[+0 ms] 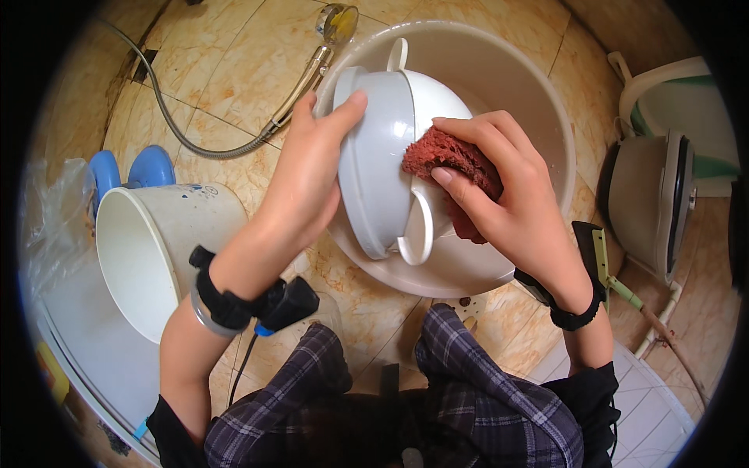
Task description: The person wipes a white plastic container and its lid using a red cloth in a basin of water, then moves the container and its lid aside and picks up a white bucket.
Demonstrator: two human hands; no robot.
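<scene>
A large beige plastic basin (447,285) stands on the floor before me. Over it, tilted onto its side, is a grey and white plastic container (377,158) with white loop handles. My left hand (316,169) holds its grey rim side, thumb on the outside. In my right hand (497,169) is a reddish-brown scrubbing cloth or sponge (439,155), pressed against the white part of the container. The part of the container behind the right hand is hidden.
A shower head (337,23) with a metal hose (175,128) lies beyond the basin on the tiled floor. To the left are a white bucket (140,245) on its side and blue slippers (151,167). At right stand a lidded pot (643,199) and a green-handled squeegee or mop (623,292).
</scene>
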